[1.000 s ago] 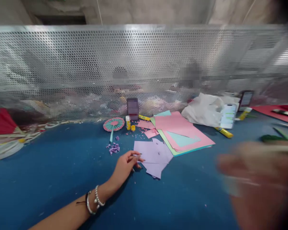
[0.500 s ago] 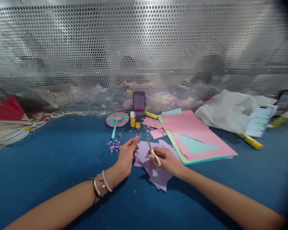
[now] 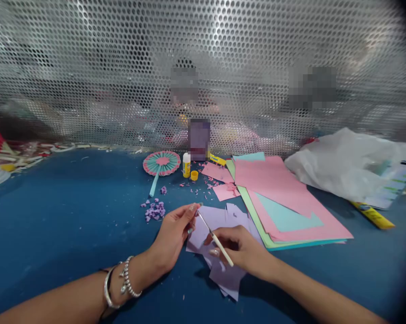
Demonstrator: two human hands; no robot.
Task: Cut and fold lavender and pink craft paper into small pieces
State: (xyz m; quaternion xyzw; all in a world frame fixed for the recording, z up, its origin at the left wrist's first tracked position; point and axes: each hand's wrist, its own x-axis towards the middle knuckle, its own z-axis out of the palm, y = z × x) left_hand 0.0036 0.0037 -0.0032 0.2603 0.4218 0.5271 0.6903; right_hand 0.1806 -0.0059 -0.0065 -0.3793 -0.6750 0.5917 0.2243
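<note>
The purple paper point(image 3: 211, 218) lies in overlapping cut sheets on the blue table point(image 3: 88, 216). Over its left edge, the left hand point(image 3: 171, 236) has thumb and forefinger pinched together, seemingly on a small purple piece point(image 3: 197, 213), though the piece is too tiny to be sure. Above the paper, the right hand point(image 3: 241, 252) has its fingers closed around a white-handled tool point(image 3: 222, 249), perhaps scissors seen edge-on, its thin metal end reaching the left fingertips.

That closeness is the main risk: if the tool slips or is pushed too hard, it could nick a fingertip or tear the piece. A loose pinch could drop it among the purple curls point(image 3: 155, 211) left of the paper, where it would be hard to pick out. Since the sheets lie loose, a brush of the right hand could shift them and spill the scraps on top.

Beyond the paper, the glue stick point(image 3: 186, 166) stands upright, apparently uncapped, its yellow cap point(image 3: 194, 176) just beside it; left so, it could dry out, and a careless reach could topple it against the fan point(image 3: 161, 162).
</note>
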